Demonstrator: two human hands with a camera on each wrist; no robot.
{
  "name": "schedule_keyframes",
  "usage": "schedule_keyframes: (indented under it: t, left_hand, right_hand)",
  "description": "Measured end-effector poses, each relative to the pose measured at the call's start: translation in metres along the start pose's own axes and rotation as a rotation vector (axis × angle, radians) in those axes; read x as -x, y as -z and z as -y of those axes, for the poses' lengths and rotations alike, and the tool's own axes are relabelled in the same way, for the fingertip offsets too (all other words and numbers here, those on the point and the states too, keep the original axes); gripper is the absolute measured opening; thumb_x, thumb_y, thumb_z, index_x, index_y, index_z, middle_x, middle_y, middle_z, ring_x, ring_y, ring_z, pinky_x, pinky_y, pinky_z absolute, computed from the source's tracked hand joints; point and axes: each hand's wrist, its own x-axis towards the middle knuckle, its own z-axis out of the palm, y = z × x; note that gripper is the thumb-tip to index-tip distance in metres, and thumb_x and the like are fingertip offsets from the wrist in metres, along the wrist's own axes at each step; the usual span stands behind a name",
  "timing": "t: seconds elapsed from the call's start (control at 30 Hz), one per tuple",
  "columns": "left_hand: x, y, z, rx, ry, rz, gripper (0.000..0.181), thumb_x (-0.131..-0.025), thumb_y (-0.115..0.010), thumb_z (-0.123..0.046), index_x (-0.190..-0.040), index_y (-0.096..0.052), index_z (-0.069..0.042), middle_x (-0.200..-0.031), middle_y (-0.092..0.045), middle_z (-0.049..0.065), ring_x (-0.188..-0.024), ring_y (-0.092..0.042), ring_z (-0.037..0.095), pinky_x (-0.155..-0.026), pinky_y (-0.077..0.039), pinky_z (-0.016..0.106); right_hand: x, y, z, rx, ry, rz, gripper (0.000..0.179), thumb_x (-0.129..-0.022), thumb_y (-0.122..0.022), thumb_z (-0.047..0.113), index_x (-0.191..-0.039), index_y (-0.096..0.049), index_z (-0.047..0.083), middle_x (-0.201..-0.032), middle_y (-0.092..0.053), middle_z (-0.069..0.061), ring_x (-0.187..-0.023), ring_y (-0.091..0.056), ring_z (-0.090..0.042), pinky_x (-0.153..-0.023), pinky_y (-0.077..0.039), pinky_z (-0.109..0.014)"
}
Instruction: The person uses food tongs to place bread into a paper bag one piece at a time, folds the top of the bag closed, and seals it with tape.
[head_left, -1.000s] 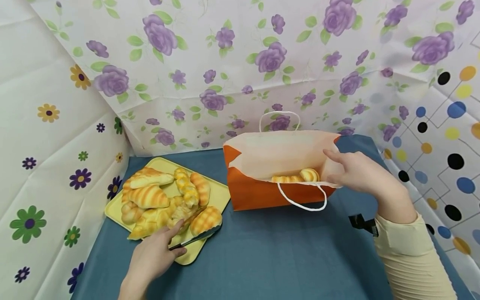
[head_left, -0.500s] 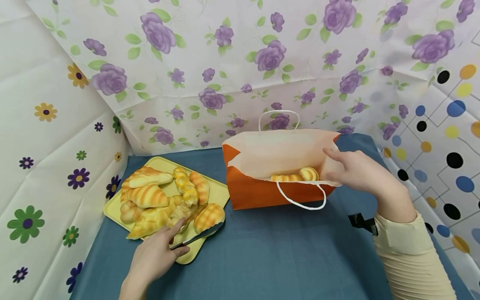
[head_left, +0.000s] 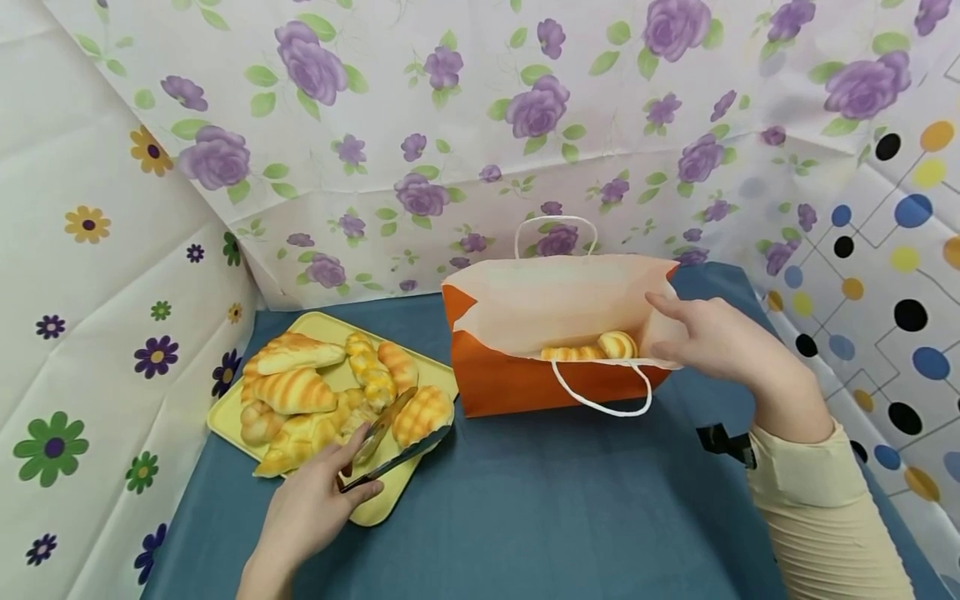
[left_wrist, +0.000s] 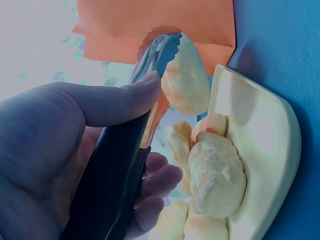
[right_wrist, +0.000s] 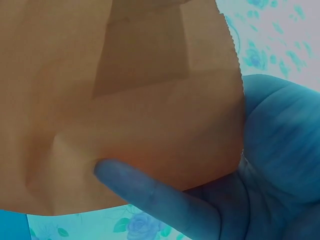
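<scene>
My left hand (head_left: 309,506) holds a pair of tongs (head_left: 399,460) by the black handle (left_wrist: 107,175). The tongs' ends lie on either side of a round bun (head_left: 423,415) with a grid pattern. The bun overlaps the right edge of the yellow tray (head_left: 390,500); whether it touches the tray is unclear. In the left wrist view, that bun (left_wrist: 186,80) sits at the scalloped tips. My right hand (head_left: 712,337) grips the right side of an orange paper bag (head_left: 525,387), the thumb at its opening. One finger (right_wrist: 150,192) lies along the bag wall (right_wrist: 145,115).
Several breads (head_left: 296,392) are heaped on the tray. Inside the bag lie a striped roll (head_left: 573,353) and a rounded bread (head_left: 617,344). White rope handles (head_left: 600,408) hang in front and stand behind. A blue cloth (head_left: 570,517) covers the table; a patterned curtain (head_left: 420,150) stands behind.
The bun has shifted slightly right and up with the tongs around it. The tongs have turned, and more of their upper arm shows. The right hand stays at the bag.
</scene>
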Motion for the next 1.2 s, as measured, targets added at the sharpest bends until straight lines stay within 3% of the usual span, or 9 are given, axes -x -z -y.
schedule_keyframes:
  t: [0.33, 0.73, 1.2]
  left_hand:
    - [-0.002, -0.0031, -0.0031, 0.02, -0.013, 0.009, 0.082, -0.093, -0.085, -0.041, -0.164, -0.047, -0.03, -0.09, -0.054, -0.002, -0.069, -0.05, 0.015, -0.058, -0.04, 0.036]
    - [-0.0019, -0.0011, -0.0022, 0.035, -0.018, -0.01, 0.083, -0.093, -0.084, -0.043, -0.165, -0.045, -0.029, -0.091, -0.054, -0.003, -0.069, -0.051, 0.014, -0.058, -0.041, 0.036]
    - [-0.0032, -0.0007, 0.0011, 0.053, 0.005, -0.011, 0.085, -0.094, -0.083, -0.046, -0.166, -0.043, -0.027, -0.095, -0.057, -0.002, -0.072, -0.053, 0.014, -0.059, -0.042, 0.036]
  right_hand:
    - [0.0004, -0.0002, -0.0001, -0.029, 0.001, 0.009, 0.085, -0.099, -0.075, 0.027, -0.168, -0.032, 0.003, -0.06, -0.042, 0.002, -0.05, -0.039, -0.017, -0.058, -0.039, -0.037]
    - [0.0041, 0.0003, 0.0029, -0.047, -0.001, 0.016, 0.09, -0.093, -0.076, 0.015, -0.168, -0.028, 0.001, -0.06, -0.047, 0.001, -0.05, -0.042, -0.018, -0.055, -0.039, -0.035]
    - [0.0081, -0.0004, 0.0065, -0.056, -0.039, 0.056, 0.102, -0.092, -0.079, 0.016, -0.171, -0.016, 0.002, -0.062, -0.053, -0.002, -0.05, -0.045, -0.019, -0.056, -0.042, -0.036]
